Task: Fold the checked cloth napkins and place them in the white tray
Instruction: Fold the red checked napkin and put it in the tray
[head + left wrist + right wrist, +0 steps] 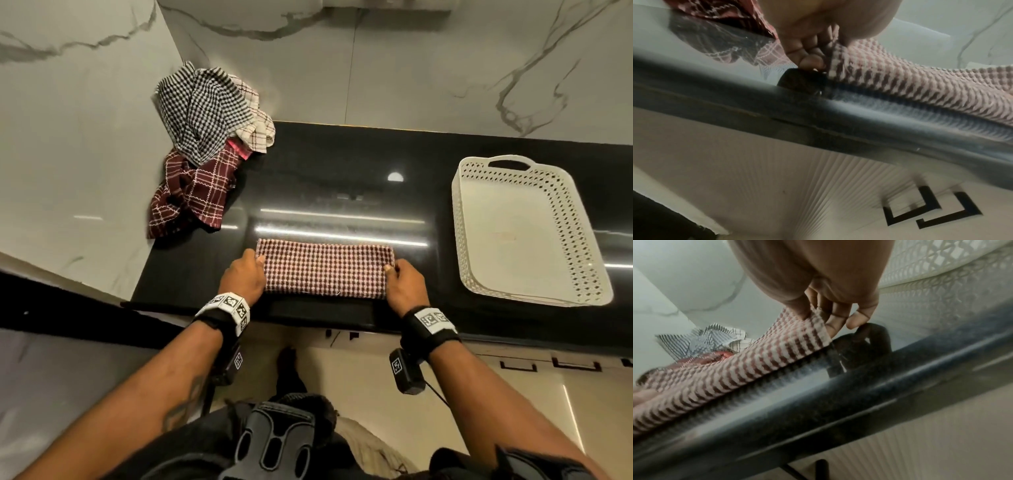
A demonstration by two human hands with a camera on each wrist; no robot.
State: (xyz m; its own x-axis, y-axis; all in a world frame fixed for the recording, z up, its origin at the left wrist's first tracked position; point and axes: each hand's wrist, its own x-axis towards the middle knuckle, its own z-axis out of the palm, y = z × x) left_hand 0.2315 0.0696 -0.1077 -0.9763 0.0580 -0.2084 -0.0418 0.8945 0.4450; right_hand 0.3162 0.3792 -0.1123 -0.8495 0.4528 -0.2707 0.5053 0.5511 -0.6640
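Observation:
A red-and-white checked napkin [325, 269] lies folded into a long strip near the front edge of the black counter [342, 164]. My left hand [245, 275] pinches its left end [836, 65]. My right hand [404, 281] pinches its right end [813, 331] between thumb and fingers. The white perforated tray [568, 219] stands to the right, with nothing in it; its wall [941, 261] shows just beyond my right hand.
A heap of unfolded napkins sits at the back left corner: a black-and-white checked one [202, 109], a cream one [255, 130] and a dark red plaid one [195, 192]. Marble walls rise behind and to the left. Bare counter lies between napkin and tray.

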